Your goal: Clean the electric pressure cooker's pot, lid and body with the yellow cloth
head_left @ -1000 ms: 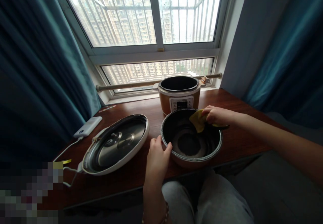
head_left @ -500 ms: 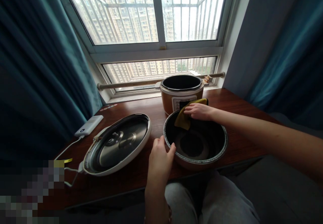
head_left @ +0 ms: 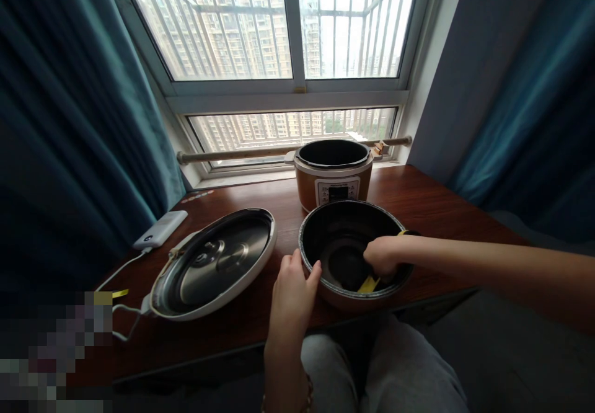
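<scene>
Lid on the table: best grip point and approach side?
Probably the white rim of the lid, pinched at its near edge, coming from the front. It lies inner side up, so any top handle is hidden underneath. The rim looks raised off the table, leaving room for fingers.

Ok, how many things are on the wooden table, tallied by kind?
cooker base: 1
inner pot: 1
lid: 1
yellow cloth: 1
power bank: 1
Total: 5
</scene>
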`<state>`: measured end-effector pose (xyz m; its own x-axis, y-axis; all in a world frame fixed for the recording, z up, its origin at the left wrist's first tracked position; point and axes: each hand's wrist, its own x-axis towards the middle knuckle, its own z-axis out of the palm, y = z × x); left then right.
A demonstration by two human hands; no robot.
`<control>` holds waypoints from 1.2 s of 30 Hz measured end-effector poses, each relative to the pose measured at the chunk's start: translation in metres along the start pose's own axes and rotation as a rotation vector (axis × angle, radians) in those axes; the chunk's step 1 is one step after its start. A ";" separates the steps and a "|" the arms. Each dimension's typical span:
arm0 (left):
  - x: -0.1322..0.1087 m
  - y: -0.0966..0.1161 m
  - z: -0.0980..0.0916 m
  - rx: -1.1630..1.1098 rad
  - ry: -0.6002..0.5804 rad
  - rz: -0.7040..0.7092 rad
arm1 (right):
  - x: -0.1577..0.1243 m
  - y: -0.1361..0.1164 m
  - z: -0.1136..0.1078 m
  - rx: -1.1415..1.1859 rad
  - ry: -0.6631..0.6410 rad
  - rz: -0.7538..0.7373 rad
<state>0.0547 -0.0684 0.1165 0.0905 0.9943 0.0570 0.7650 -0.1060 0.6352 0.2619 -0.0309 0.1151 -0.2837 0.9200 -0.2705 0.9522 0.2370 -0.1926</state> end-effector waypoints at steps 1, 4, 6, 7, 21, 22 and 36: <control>0.000 0.000 0.000 -0.002 0.001 0.007 | 0.000 -0.008 -0.001 0.061 -0.076 -0.003; 0.000 -0.001 -0.001 0.000 0.004 0.036 | 0.005 -0.033 -0.005 0.259 -0.269 -0.023; 0.001 -0.002 -0.001 0.008 0.016 0.048 | 0.010 -0.047 -0.005 0.401 -0.300 -0.024; 0.001 -0.003 -0.001 0.009 0.024 0.052 | 0.013 -0.053 -0.004 0.470 -0.283 -0.014; 0.004 -0.008 0.001 -0.010 0.035 0.073 | 0.072 -0.074 -0.026 0.699 0.572 0.106; 0.005 -0.009 0.001 -0.008 0.038 0.076 | 0.072 -0.076 -0.023 0.646 0.574 0.048; 0.006 -0.018 -0.002 -0.240 0.007 0.002 | 0.002 -0.078 -0.004 0.557 0.221 -0.201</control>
<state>0.0399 -0.0609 0.1069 0.0863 0.9942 0.0635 0.5909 -0.1024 0.8002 0.1877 -0.0464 0.1337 -0.3641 0.9313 0.0113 0.6642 0.2681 -0.6978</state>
